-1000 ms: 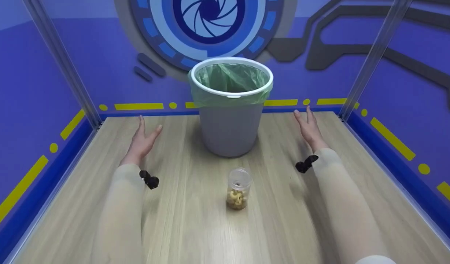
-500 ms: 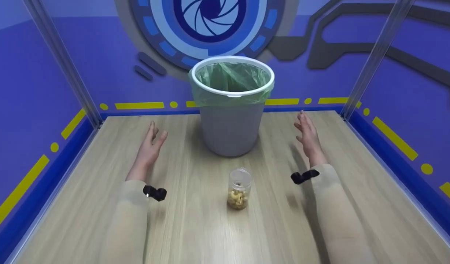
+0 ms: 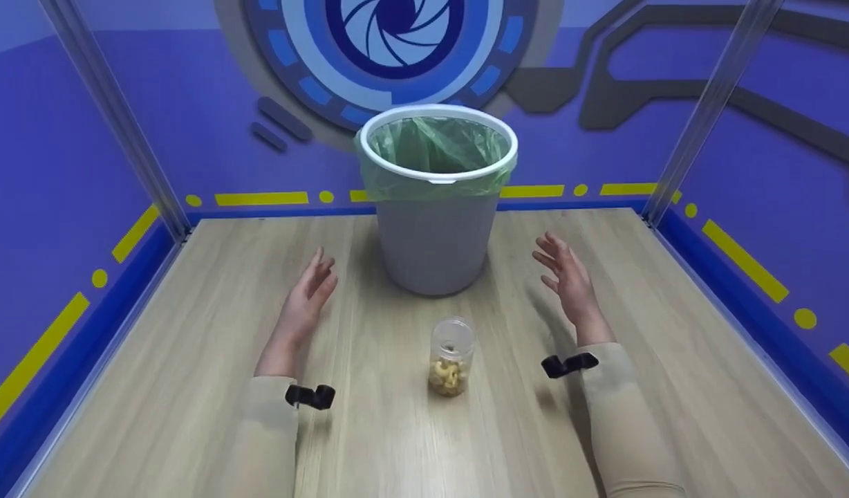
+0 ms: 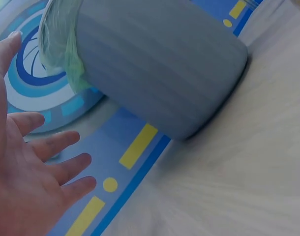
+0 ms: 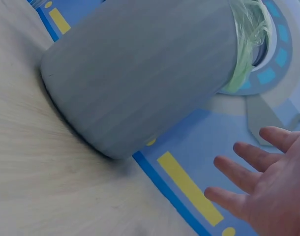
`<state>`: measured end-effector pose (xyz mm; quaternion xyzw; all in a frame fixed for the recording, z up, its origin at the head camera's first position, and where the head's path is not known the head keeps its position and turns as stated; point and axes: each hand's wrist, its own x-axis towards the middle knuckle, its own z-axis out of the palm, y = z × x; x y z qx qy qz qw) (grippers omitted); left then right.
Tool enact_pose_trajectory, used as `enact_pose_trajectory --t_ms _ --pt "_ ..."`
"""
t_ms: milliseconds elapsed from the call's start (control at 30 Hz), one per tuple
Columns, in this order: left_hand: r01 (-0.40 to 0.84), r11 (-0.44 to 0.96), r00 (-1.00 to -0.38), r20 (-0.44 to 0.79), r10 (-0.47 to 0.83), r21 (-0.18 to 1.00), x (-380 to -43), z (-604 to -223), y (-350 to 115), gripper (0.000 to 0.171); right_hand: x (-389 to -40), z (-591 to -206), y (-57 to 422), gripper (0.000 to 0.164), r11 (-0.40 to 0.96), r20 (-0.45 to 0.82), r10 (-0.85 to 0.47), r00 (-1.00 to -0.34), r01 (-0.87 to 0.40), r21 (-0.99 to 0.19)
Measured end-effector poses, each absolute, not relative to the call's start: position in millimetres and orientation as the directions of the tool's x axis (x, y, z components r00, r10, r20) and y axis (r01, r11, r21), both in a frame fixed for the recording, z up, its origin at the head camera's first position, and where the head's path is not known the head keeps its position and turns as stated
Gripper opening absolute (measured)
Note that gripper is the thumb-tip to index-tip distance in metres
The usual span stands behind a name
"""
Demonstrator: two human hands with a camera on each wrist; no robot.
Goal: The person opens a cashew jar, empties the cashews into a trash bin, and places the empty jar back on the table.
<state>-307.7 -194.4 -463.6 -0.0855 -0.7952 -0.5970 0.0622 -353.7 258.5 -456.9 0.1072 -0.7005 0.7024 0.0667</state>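
Note:
A clear plastic jar (image 3: pixel 449 373), partly filled with pale curved pieces that look like cashews, stands upright on the wooden table between the two forearms. Behind it is a grey trash bin (image 3: pixel 435 242) lined with a green plastic bag (image 3: pixel 438 142) under a white rim. My left hand (image 3: pixel 303 304) hovers left of the bin and jar, its fingers spread and holding nothing. On the other side, my right hand (image 3: pixel 573 287) is likewise apart from both, fingers spread. Each wrist view shows an empty palm facing the bin.
Blue-purple printed walls (image 3: pixel 141 104) enclose the table (image 3: pixel 383 443) at the back and both sides. Metal posts (image 3: pixel 113 117) stand at the back corners. A small black camera (image 3: pixel 310 396) is strapped to each wrist.
Both hands have drawn back toward the viewer and inward, closer to the jar, with their fingers a little more relaxed. Jar and bin have stayed in place.

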Motion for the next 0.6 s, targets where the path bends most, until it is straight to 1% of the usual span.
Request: enact_pose_trajectory --t_ms 167,333,600 --pt "0.23 0.233 -0.972 0.21 0.108 0.945 -303 -466 -181 0.068 -350 -453 255 0.057 0.007 0.264 -0.1 -0.959 -0.266 -0.964" --pt "0.24 0.199 -0.963 0.208 0.171 0.95 -300 -468 -165 0.068 -345 -447 250 0.056 0.087 0.272 -0.167 -0.948 -0.289 -0.953" --pt "0.28 0.119 -0.924 0.234 0.303 0.953 -297 -475 -140 0.068 -335 -435 238 0.05 0.139 0.225 -0.272 -0.936 -0.269 -0.953"
